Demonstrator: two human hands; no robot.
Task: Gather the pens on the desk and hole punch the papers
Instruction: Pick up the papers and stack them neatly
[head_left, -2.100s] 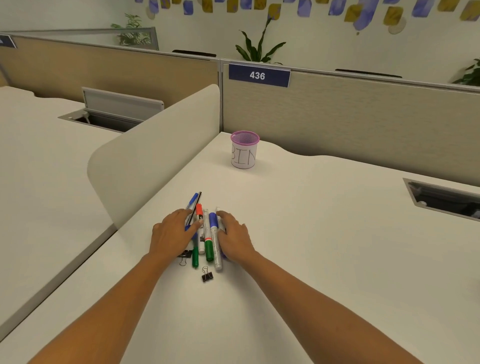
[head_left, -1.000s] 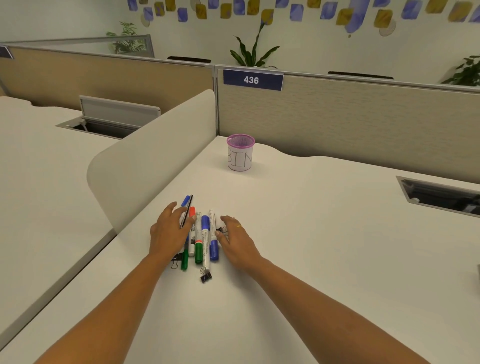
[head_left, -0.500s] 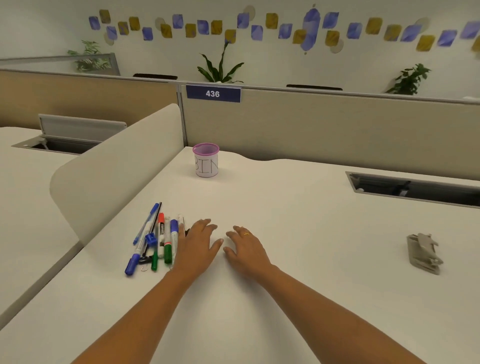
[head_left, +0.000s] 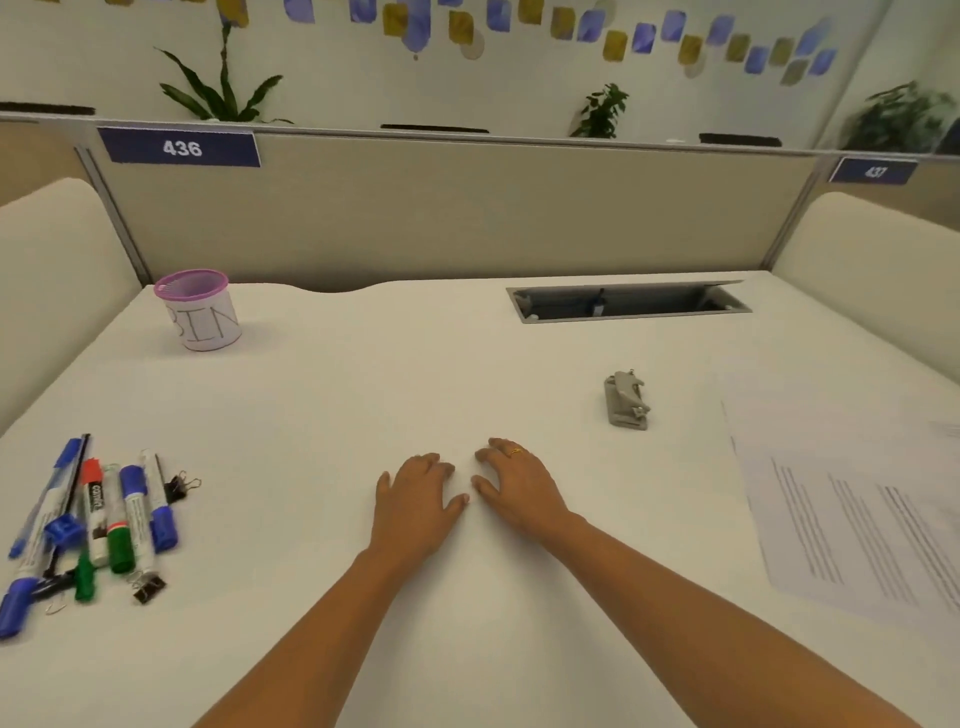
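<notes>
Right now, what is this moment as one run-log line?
pens: bunched, desk far left | left hand: empty, mid-desk | right hand: empty, beside it | hole punch: untouched | papers: unpunched, right

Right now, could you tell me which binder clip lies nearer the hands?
The upper binder clip, right of the pens; the lower clip sits at the pile's near end, farther away.

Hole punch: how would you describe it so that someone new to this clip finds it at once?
Start from the open cable slot set into the far right of the white desk. Come toward the camera, and the hole punch sits alone between that slot and the printed papers. It is the only grey metal item, beyond the right hand.
</notes>
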